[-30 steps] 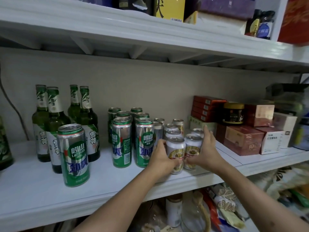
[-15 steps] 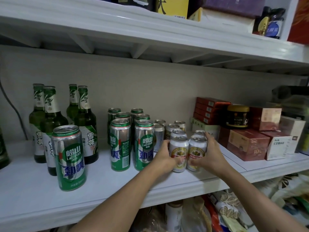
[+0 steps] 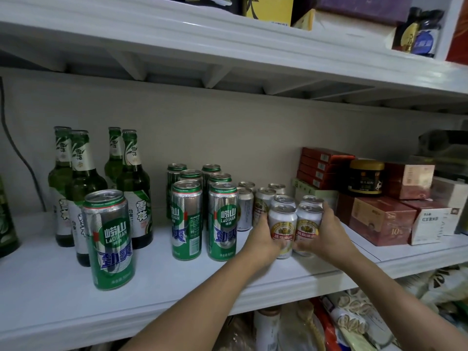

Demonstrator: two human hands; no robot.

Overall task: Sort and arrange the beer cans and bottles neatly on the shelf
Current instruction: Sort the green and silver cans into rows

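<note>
White shelf (image 3: 50, 295) is stocked mid-frame. Two short white-and-gold cans are flanked at centre right: left front can (image 3: 282, 228) is gripped by the left hand (image 3: 263, 236), right front can (image 3: 307, 226) is gripped by the right hand (image 3: 329, 228). Both cans are upright, touching each other, near the shelf's front edge, with more short cans (image 3: 264, 198) behind. Tall green cans (image 3: 205, 211) are grouped just left; one lone green can (image 3: 110, 239) is set apart at lower left. Green bottles (image 3: 83, 188) are lined up at far left. Red boxes (image 3: 379, 219) are stacked at right.
</note>
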